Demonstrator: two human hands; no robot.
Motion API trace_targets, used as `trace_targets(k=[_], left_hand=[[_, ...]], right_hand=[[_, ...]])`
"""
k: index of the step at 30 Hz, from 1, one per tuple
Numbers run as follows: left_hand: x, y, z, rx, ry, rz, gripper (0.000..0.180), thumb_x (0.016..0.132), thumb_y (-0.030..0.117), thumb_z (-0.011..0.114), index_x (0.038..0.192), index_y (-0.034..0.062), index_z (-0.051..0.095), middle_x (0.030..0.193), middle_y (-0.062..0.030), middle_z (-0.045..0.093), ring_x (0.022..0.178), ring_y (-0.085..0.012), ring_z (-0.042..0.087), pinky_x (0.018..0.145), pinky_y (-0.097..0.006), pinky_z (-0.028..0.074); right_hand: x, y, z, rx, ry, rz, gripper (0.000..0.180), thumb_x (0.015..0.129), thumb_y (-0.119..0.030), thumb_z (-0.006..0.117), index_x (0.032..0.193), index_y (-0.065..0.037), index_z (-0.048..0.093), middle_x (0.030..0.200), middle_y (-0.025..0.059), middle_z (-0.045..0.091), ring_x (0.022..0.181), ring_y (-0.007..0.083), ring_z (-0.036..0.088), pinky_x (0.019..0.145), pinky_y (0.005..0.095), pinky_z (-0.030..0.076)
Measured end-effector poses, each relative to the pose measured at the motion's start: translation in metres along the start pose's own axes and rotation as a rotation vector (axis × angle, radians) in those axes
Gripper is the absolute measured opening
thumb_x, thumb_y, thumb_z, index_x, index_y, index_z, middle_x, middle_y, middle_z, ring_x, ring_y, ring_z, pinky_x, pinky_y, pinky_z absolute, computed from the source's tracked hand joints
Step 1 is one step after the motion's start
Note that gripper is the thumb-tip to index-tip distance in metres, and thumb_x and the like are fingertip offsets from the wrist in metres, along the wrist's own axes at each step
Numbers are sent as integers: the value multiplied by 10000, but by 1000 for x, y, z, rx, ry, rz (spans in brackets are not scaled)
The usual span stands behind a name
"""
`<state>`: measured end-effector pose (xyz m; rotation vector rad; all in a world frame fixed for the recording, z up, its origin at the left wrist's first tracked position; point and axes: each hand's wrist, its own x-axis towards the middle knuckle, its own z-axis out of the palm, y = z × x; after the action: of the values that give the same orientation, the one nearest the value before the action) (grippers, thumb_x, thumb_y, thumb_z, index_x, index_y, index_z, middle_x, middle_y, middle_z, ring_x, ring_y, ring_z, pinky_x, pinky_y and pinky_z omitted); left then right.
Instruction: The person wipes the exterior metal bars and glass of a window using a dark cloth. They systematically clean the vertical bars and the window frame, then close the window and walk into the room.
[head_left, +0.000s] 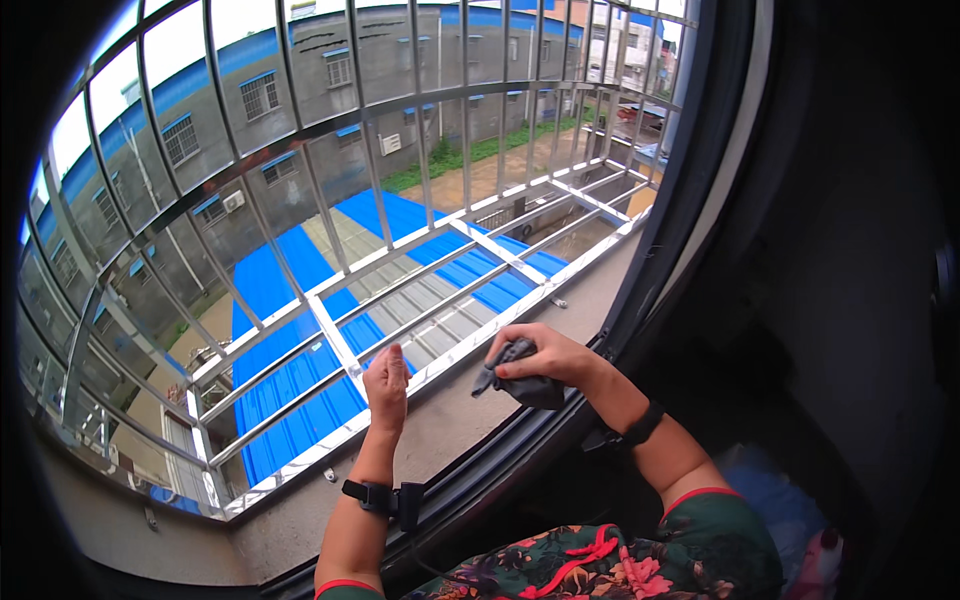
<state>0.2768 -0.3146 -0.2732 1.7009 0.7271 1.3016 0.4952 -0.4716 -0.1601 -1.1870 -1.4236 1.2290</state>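
My right hand (545, 355) is closed round a bunched dark grey cloth (528, 385), its fingers and thumb curled over the top. A loose corner of the cloth hangs out on the left, above the window ledge (450, 412). To the left, my left hand (387, 388) is raised with nothing visible in it. I see it edge-on, its fingers close together and partly hidden. It overlaps the near end of a white metal crossbar (335, 335) of the window cage; whether it touches the bar I cannot tell.
A cage of metal bars (300, 120) curves outward beyond the ledge. Dark window track (480, 462) runs along the ledge's near side. Below the cage lies a blue and grey corrugated roof (290, 400); a grey building (300, 70) stands behind. Small metal brackets (330, 474) stick up from the ledge.
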Motion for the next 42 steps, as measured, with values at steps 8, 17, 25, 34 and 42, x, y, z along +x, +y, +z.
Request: trace_targets(k=[8,17,25,34,42], left_hand=[[-34,91,112,315,-565,258,152,930,117,522,1063,45,538,685,-181,580,631,-357,558,605,-421,444],[-32,133,214,453,-526,385,816,804,406,695,1431,44,318,1223,-208,514,1165,-356,468,997,-446,354],[-7,192,299,371,39,628,776,830,336,671,1420,-6,299,1309,-243,454,1240,-389,409,1046,-468,296],[2,190,318,294,81,608,371,762,171,722,1062,12,575,955,-171,588,943,-362,536,850,-431,412],[-2,189,315,270,124,607,582,742,216,748,1234,6,519,1031,-192,622,964,-363,597,877,-434,444]], right_hand=[[-132,21,-27,87,515,52,160,802,-133,734,885,-41,632,776,-21,614,712,36,558,660,179,448],[-226,51,-84,160,719,-52,109,792,-56,705,872,-29,636,777,-6,618,715,61,568,654,196,445],[-283,71,-160,341,764,25,104,815,-33,685,885,-24,608,773,17,618,682,70,581,606,190,458],[-268,93,-208,349,586,85,129,815,-31,693,899,-11,597,787,23,622,688,70,588,626,190,472],[-234,81,-195,366,472,97,146,805,-3,695,909,-3,592,852,49,638,754,102,611,679,214,488]])
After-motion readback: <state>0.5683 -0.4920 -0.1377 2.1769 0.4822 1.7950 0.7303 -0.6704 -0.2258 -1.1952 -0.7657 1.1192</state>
